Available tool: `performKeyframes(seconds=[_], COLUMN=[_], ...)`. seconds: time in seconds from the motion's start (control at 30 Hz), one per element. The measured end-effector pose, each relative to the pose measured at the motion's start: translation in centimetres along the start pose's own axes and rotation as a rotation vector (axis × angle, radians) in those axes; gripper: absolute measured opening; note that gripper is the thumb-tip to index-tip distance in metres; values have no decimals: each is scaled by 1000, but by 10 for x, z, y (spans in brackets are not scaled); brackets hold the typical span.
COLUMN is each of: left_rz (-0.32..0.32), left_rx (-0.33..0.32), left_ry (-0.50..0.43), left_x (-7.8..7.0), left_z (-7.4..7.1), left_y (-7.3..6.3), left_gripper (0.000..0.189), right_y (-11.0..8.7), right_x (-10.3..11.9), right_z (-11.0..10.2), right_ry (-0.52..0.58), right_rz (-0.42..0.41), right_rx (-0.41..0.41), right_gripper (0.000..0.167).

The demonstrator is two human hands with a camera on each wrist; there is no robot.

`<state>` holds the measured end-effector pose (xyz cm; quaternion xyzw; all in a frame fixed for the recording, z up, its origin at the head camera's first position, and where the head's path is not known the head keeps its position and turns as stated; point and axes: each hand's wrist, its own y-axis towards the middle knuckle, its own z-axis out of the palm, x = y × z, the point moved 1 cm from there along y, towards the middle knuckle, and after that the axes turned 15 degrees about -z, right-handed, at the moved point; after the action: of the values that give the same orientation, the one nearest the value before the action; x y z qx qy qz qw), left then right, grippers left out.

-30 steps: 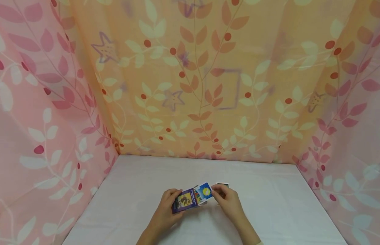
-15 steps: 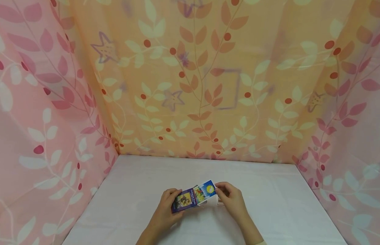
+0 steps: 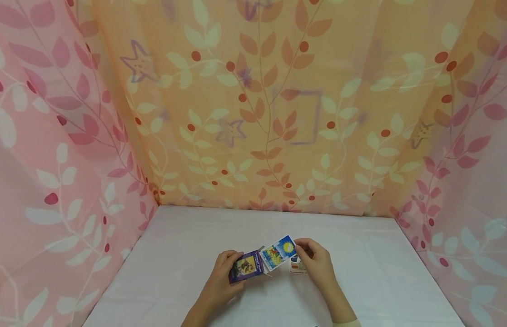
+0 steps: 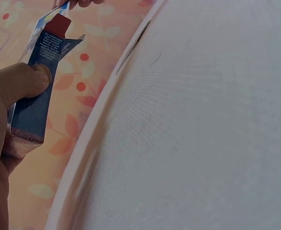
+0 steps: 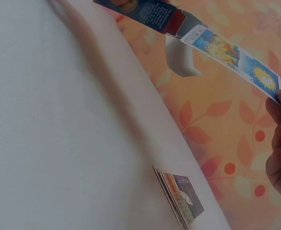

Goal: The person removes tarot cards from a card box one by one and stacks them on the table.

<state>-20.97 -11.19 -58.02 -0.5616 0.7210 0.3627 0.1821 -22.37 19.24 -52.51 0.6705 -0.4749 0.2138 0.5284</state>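
Observation:
My left hand (image 3: 221, 278) grips a dark purple card box (image 3: 246, 267), thumb along one face, its open end tilted up to the right. In the left wrist view the box (image 4: 31, 112) shows its bottom end and a red inner flap. Between thumb and fingers, my right hand (image 3: 320, 265) pinches a tarot card (image 3: 278, 253) with a yellow sun on blue. The card's lower edge lies right at the box mouth in the right wrist view, its whole picture (image 5: 236, 60) showing. Whether more cards are inside the box is hidden.
A small pile of cards (image 5: 185, 196) lies on the white table (image 3: 188, 231), partly behind my right hand in the head view. Leaf-patterned curtains (image 3: 261, 136) stand along the back and both sides of the table.
My right hand has moved up and to the right, drawing the sun card out of the box. The left hand and box have stayed nearly still. More of the card pile shows.

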Motion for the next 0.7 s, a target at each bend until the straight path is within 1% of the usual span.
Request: performKeyframes(seconds=[0.07,0.13,0.2,0.3,0.4,0.53,0.7], left_rz=[2,18,20,17,-9,-32,-18], left_rx=[-1,-10,-17,-12,9,22,14], left_ry=[1,3,8,-1,-11,-17,-12], left_x=[0,0,0,0,1,1,1], left_z=[0,0,0,0,1,2,0], left_y=[0,0,0,0,0,0,0], left_gripper=[83,84,84,85,83,82,82], right_y=[0,0,1,3,5,9,14], right_x=[-1,-2,-4,-7,-9,-14,-22], right_z=[-2,-3,-4,-6,-8,-13,-16], right_ry=[2,4,-2,-28,-61,-96,-109], right_rz=[-14,-26,-26,-15,-2,-18,-38], right_rx=[-15,-23,-26,-26,-22,-17,-14], right_gripper=[10,11,11,13,13,13,13])
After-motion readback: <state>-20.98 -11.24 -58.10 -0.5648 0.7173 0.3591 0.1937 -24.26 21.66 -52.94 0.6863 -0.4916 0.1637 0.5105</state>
